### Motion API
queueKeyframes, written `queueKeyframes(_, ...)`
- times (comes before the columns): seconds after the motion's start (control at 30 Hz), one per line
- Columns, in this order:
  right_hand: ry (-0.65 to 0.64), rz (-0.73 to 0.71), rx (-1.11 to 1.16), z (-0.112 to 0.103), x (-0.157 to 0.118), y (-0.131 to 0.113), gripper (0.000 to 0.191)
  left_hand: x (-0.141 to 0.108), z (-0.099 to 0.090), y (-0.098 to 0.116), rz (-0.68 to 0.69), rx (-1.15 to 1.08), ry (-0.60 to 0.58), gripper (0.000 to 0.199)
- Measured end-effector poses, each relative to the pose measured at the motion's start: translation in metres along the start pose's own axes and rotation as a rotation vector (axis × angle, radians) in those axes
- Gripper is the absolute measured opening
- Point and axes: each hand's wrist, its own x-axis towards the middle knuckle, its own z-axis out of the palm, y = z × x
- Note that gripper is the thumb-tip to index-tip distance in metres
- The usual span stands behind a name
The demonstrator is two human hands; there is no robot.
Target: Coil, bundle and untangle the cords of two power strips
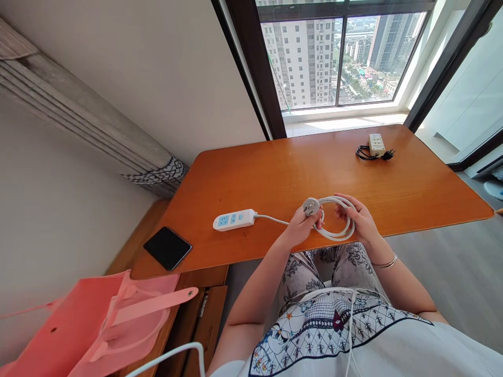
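Both hands on the white cord [333,237], coiled in loops at the near edge of the surface [251,178], right of the strip [233,220]. My left hand [303,224] is closed on the left side of the loops, plug [310,207] up by the thumb, prongs facing out. My right hand [360,217] has its fingers curled round the right side of the loops, thumb over. Can't tell whether the coil touches the surface or hangs just above it.

Strip lies flat, sockets up, left of the hands; one length of cord runs from it to behind the left hand, where I lose it.

Handling, my judgement: left should pinch loops and plug base together, right should even the loops so none slips out. Leave slack toward the strip; a hard pull would likely drag it along the surface. Plug is bulky and could snag a loop, so best held outside the coil.

Around: black tablet [167,248] at the near left corner, left of the strip. Block [376,144] with black cord [364,155] and black plug [388,155] near the far right corner, well apart. Pink bag [113,319] off the surface, below the near left corner. Nothing stands between the hands; the near edge could catch a drooping loop.
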Motion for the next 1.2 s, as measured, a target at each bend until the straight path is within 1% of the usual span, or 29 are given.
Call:
queueKeyframes(0.1, 0.015, 0.058, 0.092, 0.000, 0.005, 0.016, 0.074, 0.000, 0.005, 0.007, -0.029, -0.103, 0.055, 0.034)
queueKeyframes(0.13, 0.001, 0.075, 0.090, 0.000, 0.006, 0.022, 0.075, 0.001, 0.006, 0.009, -0.025, -0.138, 0.077, 0.034)
queueKeyframes(0.2, -0.078, 0.081, 0.030, 0.001, 0.005, 0.036, 0.069, 0.002, 0.008, 0.015, -0.005, -0.206, 0.131, 0.035)
queueKeyframes(0.27, -0.205, 0.047, -0.058, 0.003, 0.003, 0.046, 0.061, 0.003, 0.009, 0.021, 0.014, -0.262, 0.195, 0.035)
queueKeyframes(0.33, -0.336, -0.009, -0.180, 0.006, -0.001, 0.052, 0.052, 0.004, 0.011, 0.028, 0.021, -0.308, 0.262, 0.033)
queueKeyframes(0.4, -0.417, -0.092, -0.371, 0.009, -0.005, 0.052, 0.046, 0.005, 0.012, 0.037, 0.031, -0.348, 0.326, 0.029)
queueKeyframes(0.43, -0.438, -0.142, -0.485, 0.011, -0.005, 0.051, 0.047, 0.006, 0.012, 0.041, 0.045, -0.364, 0.360, 0.027)
queueKeyframes(0.5, -0.457, -0.234, -0.705, 0.012, -0.005, 0.050, 0.044, 0.005, 0.012, 0.050, 0.099, -0.389, 0.428, 0.025)
queueKeyframes(0.57, -0.432, -0.295, -0.874, 0.010, -0.002, 0.050, 0.029, 0.004, 0.009, 0.059, 0.175, -0.408, 0.497, 0.026)
queueKeyframes(0.63, -0.373, -0.322, -0.977, 0.004, 0.001, 0.049, 0.017, 0.002, 0.005, 0.064, 0.251, -0.427, 0.553, 0.026)
queueKeyframes(0.7, -0.318, -0.337, -1.026, -0.002, 0.003, 0.048, 0.016, 0.000, 0.002, 0.068, 0.300, -0.448, 0.591, 0.025)
queueKeyframes(0.77, -0.296, -0.357, -1.037, -0.005, 0.003, 0.047, 0.021, -0.001, 0.001, 0.068, 0.314, -0.469, 0.610, 0.024)
queueKeyframes(0.83, -0.309, -0.392, -1.024, -0.003, -0.001, 0.046, 0.033, 0.000, 0.002, 0.067, 0.302, -0.495, 0.612, 0.025)
queueKeyframes(0.87, -0.334, -0.407, -1.009, 0.000, -0.003, 0.047, 0.043, 0.000, 0.003, 0.066, 0.290, -0.510, 0.607, 0.026)
queueKeyframes(1.0, -0.463, -0.412, -0.947, 0.022, -0.014, 0.055, 0.094, 0.000, 0.012, 0.065, 0.217, -0.589, 0.551, 0.028)
queueKeyframes(1.03, -0.469, -0.408, -0.941, 0.027, -0.015, 0.057, 0.101, 0.000, 0.014, 0.065, 0.200, -0.613, 0.539, 0.028)
queueKeyframes(1.07, -0.465, -0.404, -0.943, 0.032, -0.014, 0.058, 0.101, -0.001, 0.015, 0.066, 0.183, -0.638, 0.529, 0.028)
queueKeyframes(1.1, -0.452, -0.398, -0.955, 0.035, -0.013, 0.059, 0.095, -0.002, 0.016, 0.066, 0.170, -0.661, 0.525, 0.028)
queueKeyframes(1.13, -0.430, -0.385, -0.981, 0.037, -0.010, 0.059, 0.084, -0.003, 0.016, 0.067, 0.161, -0.679, 0.524, 0.028)
queueKeyframes(1.2, -0.380, -0.336, -1.083, 0.035, -0.003, 0.056, 0.047, -0.006, 0.015, 0.069, 0.171, -0.692, 0.543, 0.027)
